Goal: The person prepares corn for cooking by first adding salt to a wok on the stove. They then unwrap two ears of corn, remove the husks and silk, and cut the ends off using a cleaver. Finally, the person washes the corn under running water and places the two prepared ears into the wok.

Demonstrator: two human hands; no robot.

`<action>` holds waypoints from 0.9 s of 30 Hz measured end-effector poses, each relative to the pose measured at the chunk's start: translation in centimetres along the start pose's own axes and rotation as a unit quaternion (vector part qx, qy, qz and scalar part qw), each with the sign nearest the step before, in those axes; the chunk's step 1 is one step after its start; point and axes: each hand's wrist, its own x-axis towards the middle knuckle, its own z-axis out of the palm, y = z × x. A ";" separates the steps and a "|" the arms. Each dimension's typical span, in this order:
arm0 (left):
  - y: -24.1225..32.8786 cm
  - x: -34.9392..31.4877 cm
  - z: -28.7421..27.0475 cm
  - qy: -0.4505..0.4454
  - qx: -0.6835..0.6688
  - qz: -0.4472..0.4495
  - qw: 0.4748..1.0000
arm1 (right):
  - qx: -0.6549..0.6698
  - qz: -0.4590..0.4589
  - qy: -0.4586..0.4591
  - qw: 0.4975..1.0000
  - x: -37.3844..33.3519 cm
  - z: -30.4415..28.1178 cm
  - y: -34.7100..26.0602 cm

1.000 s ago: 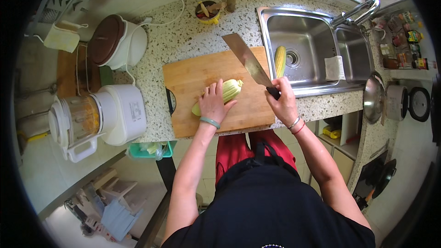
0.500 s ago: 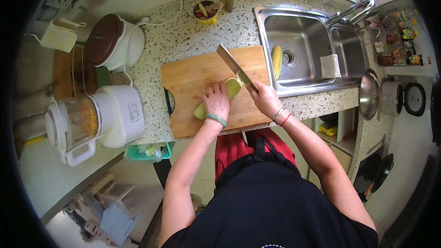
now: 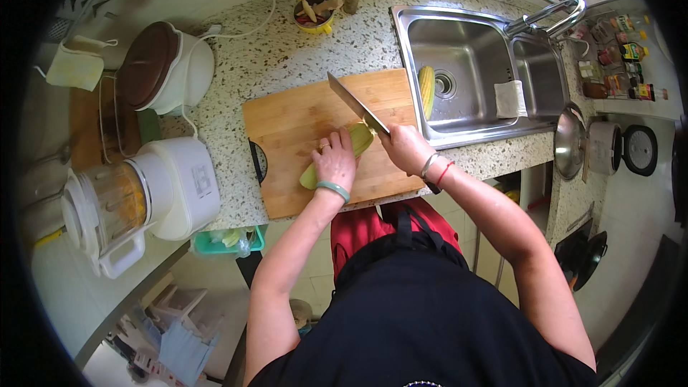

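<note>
A long green gourd [image 3: 360, 139], its exact kind unclear, lies slantwise on the wooden cutting board [image 3: 294, 118]. My left hand [image 3: 335, 163], with a ring and a green bangle at the wrist, presses down over its middle and hides part of it. My right hand [image 3: 405, 149] is closed round the handle of a cleaver [image 3: 354, 103]. The broad blade points away to the far left and lies at the gourd's far right end. Whether its edge touches the gourd, I cannot tell.
Right of the board is a double steel sink [image 3: 473, 64] holding a yellow-green ridged vegetable [image 3: 427, 92] and a pale cloth [image 3: 511, 99]. A blender [image 3: 179, 186] and a lidded white pot [image 3: 190, 72] stand left. Behind sits a small yellow bowl [image 3: 315, 18] of scraps.
The cleaver sits slightly lower and closer along the gourd's end. The gourd's upper side, smooth and pale before, now looks striped. My left hand stays on it. The whole view has shifted slightly.
</note>
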 end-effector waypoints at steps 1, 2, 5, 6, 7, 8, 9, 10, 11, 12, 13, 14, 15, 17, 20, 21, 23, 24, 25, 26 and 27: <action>0.0 0.1 -0.2 -0.006 0.009 0.004 1.000 | -0.004 0.022 -0.044 0.999 0.5 -0.6 -0.4; 0.0 0.2 -0.2 -0.011 0.017 0.006 1.000 | 0.012 0.055 -0.069 0.996 0.9 -1.3 -1.1; 0.0 0.7 0.0 -0.010 -0.001 0.010 1.000 | 0.052 0.125 -0.114 0.984 1.6 -2.3 -2.3; 0.1 0.7 0.1 -0.013 -0.016 0.005 1.000 | 0.054 0.129 -0.114 0.984 1.7 -2.3 -2.4; 0.2 0.8 0.2 -0.010 -0.026 0.001 1.000 | 0.058 0.129 -0.108 0.984 1.5 -2.5 -2.7; 0.3 0.9 0.3 -0.007 -0.037 -0.002 0.999 | 0.062 0.129 -0.102 0.985 1.3 -2.7 -2.9; 0.2 0.9 0.7 -0.007 -0.044 -0.001 0.999 | 0.044 0.079 -0.067 0.994 1.6 -1.5 -1.7; -0.1 0.9 0.7 -0.004 -0.048 0.002 0.999 | 0.027 0.029 -0.026 0.999 1.5 -1.4 -2.2; -0.4 0.9 0.7 -0.001 -0.053 0.005 0.999 | 0.049 0.095 -0.080 0.991 1.6 -2.0 -2.4; -0.6 0.9 0.8 -0.010 -0.062 0.011 0.998 | 0.054 0.090 -0.073 0.992 1.3 -2.4 -2.6; -0.9 1.0 0.2 -0.024 -0.072 0.013 0.997 | 0.058 0.086 -0.072 0.992 1.3 -2.5 -2.6; -1.0 1.2 -0.4 -0.038 -0.083 0.015 0.996 | 0.062 0.081 -0.072 0.992 1.3 -2.5 -2.7; -1.1 1.2 -1.0 -0.026 -0.082 0.009 0.996 | 0.079 0.069 -0.058 0.993 0.9 -2.3 -2.1; -1.2 1.4 -2.0 -0.011 -0.114 -0.003 0.993 | 0.057 -0.005 0.035 0.998 0.1 -1.6 -1.3; -0.9 1.4 -1.3 0.011 -0.078 0.008 0.997 | 0.050 -0.020 0.068 0.996 0.7 1.4 0.6; -0.8 1.0 -0.3 0.017 -0.068 0.001 0.998 | 0.043 -0.022 0.074 0.996 0.8 2.3 1.2; -0.9 0.5 0.6 0.041 -0.069 -0.004 0.997 | 0.037 -0.017 0.072 0.997 0.3 2.3 0.9; -1.0 0.3 1.1 0.020 -0.070 -0.005 0.997 | 0.055 -0.011 0.069 0.996 0.2 2.5 0.9; -0.9 0.7 0.6 0.003 -0.069 -0.004 0.998 | 0.073 -0.008 0.060 0.995 0.5 2.1 0.8; -0.9 0.9 0.3 -0.013 -0.069 -0.002 0.998 | 0.091 -0.006 0.051 0.995 0.7 1.7 0.7; -1.1 0.9 0.2 -0.009 -0.075 0.007 0.997 | 0.116 0.043 0.011 0.992 0.5 1.3 0.7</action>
